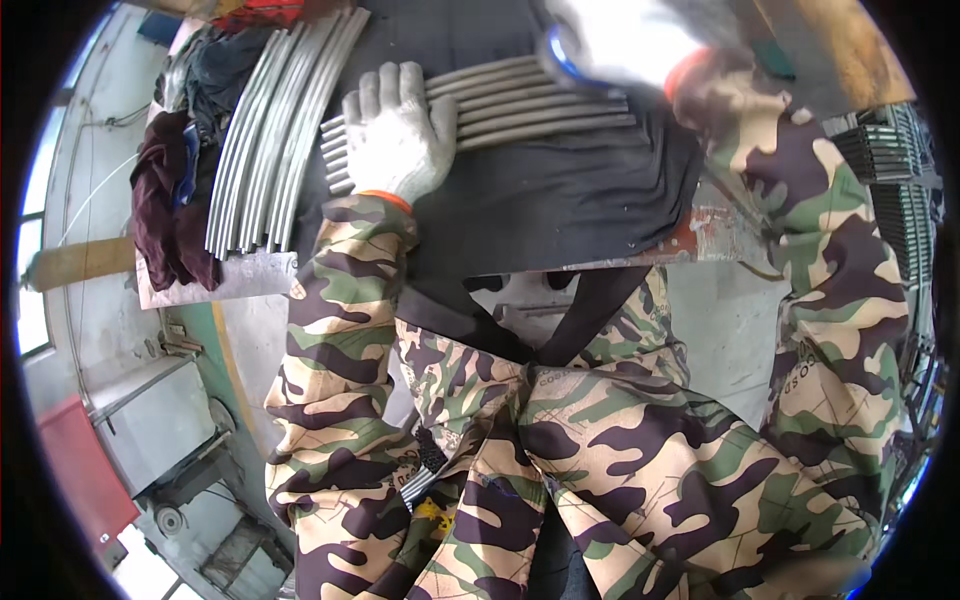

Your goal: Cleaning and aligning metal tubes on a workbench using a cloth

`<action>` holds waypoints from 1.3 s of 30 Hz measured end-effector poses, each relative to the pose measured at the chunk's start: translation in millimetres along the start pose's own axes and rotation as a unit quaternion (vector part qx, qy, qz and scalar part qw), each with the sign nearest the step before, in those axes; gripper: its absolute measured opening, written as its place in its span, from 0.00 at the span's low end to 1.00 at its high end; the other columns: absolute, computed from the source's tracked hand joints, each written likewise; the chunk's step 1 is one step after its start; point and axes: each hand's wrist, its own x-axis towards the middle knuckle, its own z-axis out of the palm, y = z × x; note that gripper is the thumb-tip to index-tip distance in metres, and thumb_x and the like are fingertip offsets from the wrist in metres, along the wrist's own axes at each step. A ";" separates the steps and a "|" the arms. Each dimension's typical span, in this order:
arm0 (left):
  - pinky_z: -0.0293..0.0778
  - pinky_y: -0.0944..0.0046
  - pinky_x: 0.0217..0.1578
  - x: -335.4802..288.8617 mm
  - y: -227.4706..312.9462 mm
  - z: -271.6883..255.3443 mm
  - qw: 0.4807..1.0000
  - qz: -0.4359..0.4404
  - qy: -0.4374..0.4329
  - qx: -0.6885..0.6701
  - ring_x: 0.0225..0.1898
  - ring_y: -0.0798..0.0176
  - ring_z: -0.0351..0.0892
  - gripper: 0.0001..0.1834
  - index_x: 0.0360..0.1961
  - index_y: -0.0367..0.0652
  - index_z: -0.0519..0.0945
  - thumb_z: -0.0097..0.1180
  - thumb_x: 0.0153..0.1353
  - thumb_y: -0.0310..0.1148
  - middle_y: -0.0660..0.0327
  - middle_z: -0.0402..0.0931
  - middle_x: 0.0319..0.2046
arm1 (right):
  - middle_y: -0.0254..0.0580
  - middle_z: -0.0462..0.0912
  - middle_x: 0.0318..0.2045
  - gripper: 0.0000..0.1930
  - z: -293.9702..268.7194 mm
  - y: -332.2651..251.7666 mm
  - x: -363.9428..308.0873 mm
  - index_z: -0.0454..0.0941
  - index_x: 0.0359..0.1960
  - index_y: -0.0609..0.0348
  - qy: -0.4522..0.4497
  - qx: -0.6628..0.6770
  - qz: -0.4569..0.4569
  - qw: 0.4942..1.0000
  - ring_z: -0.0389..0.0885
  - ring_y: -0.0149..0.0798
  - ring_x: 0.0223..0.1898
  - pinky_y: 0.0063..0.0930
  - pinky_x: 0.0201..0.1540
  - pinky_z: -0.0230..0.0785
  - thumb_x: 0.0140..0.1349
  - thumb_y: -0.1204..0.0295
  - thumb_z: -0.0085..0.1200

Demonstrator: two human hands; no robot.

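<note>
A row of slim grey metal rods lies side by side, running roughly left to right, on a dark cloth spread over the worktable. The rods look gently curved, though the lens may add some bend.

The left hand, in a pale work glove, lies flat across the row near its left ends, fingers extended and thumb apart. It presses from above and is not wrapped around anything.

The right hand, also gloved, is a white blur above the row's right ends. Something with a blue edge shows beside it; whether the hand grips this, or is empty, I cannot tell.

The left palm appears to steady the row. To do this well, I would spread even, light pressure across every rod so none rolls, keep the ends aligned, and leave the left fingers clear of the right hand's path.

To the left lies a second group of brighter rods, set more nearly upright in view, then crumpled dark rags. Camouflage sleeves cover both arms.
</note>
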 end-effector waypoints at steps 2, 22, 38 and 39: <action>0.70 0.40 0.64 -1.8 2.4 -7.2 0.998 -0.016 -0.051 -0.020 0.62 0.37 0.77 0.27 0.63 0.35 0.78 0.59 0.72 0.44 0.44 0.80 0.61 | 0.53 0.83 0.43 0.12 10.5 -11.1 -14.8 0.81 0.47 0.53 -0.059 0.008 -0.005 0.998 0.87 0.57 0.44 0.53 0.39 0.82 0.65 0.64 0.59; 0.80 0.46 0.62 -10.0 -35.4 -14.9 0.986 -0.153 0.017 -0.059 0.56 0.41 0.87 0.14 0.47 0.42 0.91 0.60 0.72 0.38 0.49 0.90 0.52 | 0.54 0.84 0.48 0.14 -18.7 -77.2 23.5 0.84 0.48 0.57 -0.144 0.088 0.021 0.985 0.86 0.57 0.50 0.56 0.49 0.84 0.67 0.65 0.57; 0.69 0.35 0.70 -27.3 -32.1 -4.3 0.997 -0.043 0.039 -0.053 0.66 0.31 0.75 0.26 0.65 0.38 0.79 0.61 0.68 0.36 0.40 0.78 0.63 | 0.53 0.84 0.48 0.13 -12.7 -89.7 13.6 0.82 0.48 0.56 -0.143 0.090 0.027 0.985 0.86 0.58 0.50 0.55 0.49 0.85 0.67 0.65 0.58; 0.66 0.34 0.71 -22.2 -28.6 -4.3 0.998 -0.039 0.038 -0.035 0.67 0.30 0.73 0.27 0.65 0.37 0.79 0.61 0.67 0.37 0.39 0.77 0.64 | 0.54 0.84 0.49 0.13 -8.6 -84.8 23.4 0.83 0.48 0.56 -0.152 0.076 0.056 0.984 0.87 0.58 0.51 0.56 0.50 0.84 0.67 0.64 0.57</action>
